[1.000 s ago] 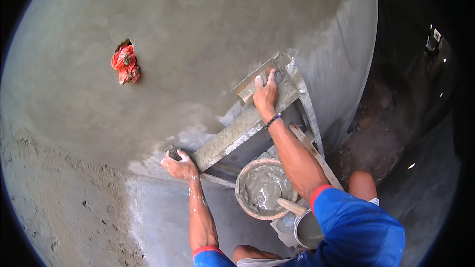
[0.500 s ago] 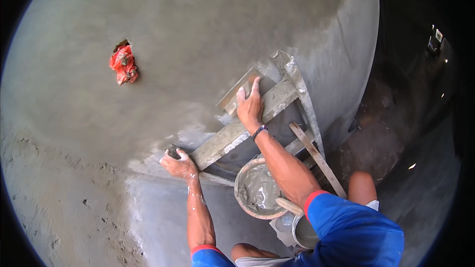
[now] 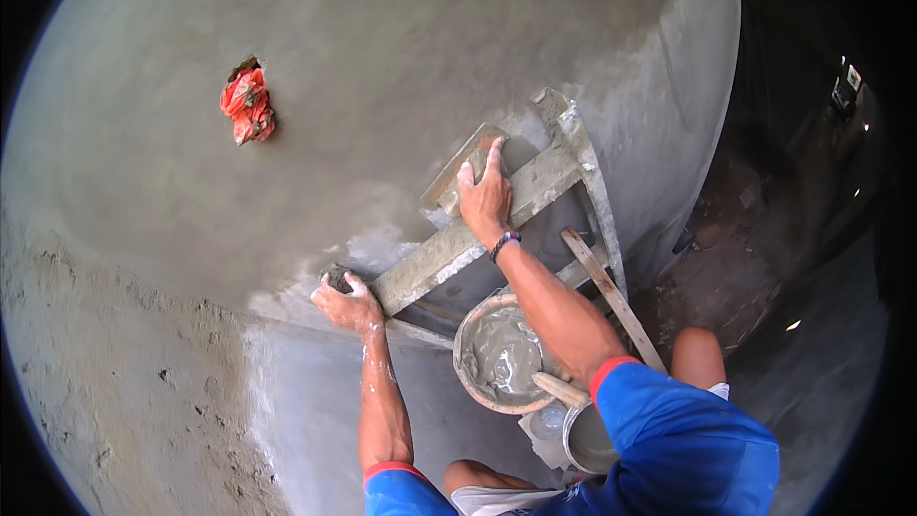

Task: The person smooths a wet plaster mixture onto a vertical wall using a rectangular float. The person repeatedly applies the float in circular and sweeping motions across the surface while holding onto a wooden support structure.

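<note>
My right hand (image 3: pixel 485 199) is closed on a flat plastering float (image 3: pixel 449 180), its board lying against the grey plastered wall (image 3: pixel 315 172). The thumb and a finger stretch up along the float, and part of its grip is hidden by the hand. Lower and to the left, my left hand (image 3: pixel 348 306) has its fingers curled round a dark grey lump (image 3: pixel 336 276), either mortar or a sponge; I cannot tell which. That lump is close to the wall, near the left end of a mortar-covered wooden bench (image 3: pixel 430 269). My right forearm reaches across the bench.
Below the bench stands a round bucket (image 3: pixel 461 371) of wet grey mortar. A wooden handle (image 3: pixel 562 389) lies by a smaller pail (image 3: pixel 569 447). A wooden slat (image 3: pixel 616 301) leans at the right. Crumpled red plastic (image 3: pixel 249 110) sticks out of a hole in the wall.
The view has shifted slightly. My right hand and the float sit a little higher against the wall, close to the same spot. Both hands keep their holds.
</note>
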`<state>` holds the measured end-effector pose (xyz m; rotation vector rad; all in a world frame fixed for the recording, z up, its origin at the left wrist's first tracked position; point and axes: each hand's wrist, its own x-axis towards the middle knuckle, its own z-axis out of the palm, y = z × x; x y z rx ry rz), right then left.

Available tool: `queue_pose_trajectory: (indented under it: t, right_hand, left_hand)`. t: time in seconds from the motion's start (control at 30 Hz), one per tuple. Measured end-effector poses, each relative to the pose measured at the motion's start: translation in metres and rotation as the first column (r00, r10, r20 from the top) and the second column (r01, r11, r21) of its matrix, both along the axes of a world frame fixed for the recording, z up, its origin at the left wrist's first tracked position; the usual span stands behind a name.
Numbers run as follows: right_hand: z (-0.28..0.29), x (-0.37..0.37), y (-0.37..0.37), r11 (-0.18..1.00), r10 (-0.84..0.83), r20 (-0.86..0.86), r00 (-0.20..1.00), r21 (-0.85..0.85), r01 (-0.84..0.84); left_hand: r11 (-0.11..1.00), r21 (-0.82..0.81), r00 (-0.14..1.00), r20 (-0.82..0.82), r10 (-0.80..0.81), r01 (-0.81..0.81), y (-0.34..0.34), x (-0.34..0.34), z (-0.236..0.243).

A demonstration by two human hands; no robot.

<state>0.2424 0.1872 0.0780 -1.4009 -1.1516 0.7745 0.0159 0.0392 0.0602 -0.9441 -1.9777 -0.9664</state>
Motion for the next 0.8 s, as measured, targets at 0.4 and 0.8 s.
queue_pose_trajectory:
  t: [0.4,0.8]
  right_hand:
    - [0.02,0.014,0.012,0.994,-0.082,-0.031,0.996,0.073,0.084]
    - [0.078,0.033,0.031,0.965,-0.06,-0.046,0.997,0.255,0.07]
  left_hand:
    - [0.998,0.054,1.0,0.022,0.008,-0.009,-0.001,-0.001,-0.004]
    - [0.999,0.033,0.999,0.024,-0.027,0.026,-0.001,-0.007,-0.006]
